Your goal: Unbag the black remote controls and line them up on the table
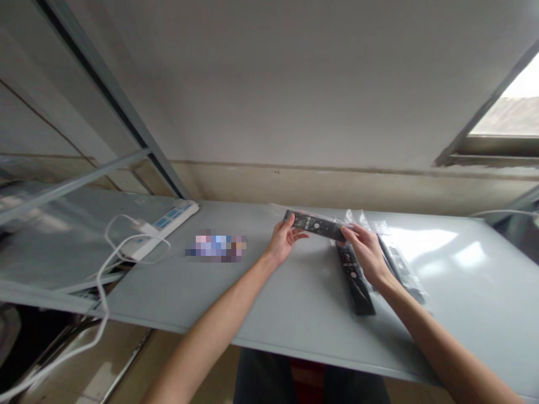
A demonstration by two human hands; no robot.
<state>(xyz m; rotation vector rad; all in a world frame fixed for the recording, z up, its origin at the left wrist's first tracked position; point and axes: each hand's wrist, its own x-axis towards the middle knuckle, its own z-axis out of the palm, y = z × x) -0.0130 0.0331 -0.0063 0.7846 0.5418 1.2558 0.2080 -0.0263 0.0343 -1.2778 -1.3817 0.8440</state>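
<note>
A black remote control lies crosswise in front of me, held at one end by my left hand and at the other by my right hand. Clear plastic wrap bunches behind its right end. Under my right hand, a second black remote control lies on the pale grey table. Its upper end is partly hidden by my wrist. Farther right, a dark remote in a clear plastic bag lies partly hidden behind my right hand.
A white power strip with blue switches lies at the table's left end, with a white cable hanging over the edge. Left of my hands lies a pixelated, blurred item. A wall stands behind the table, and a window shows at upper right.
</note>
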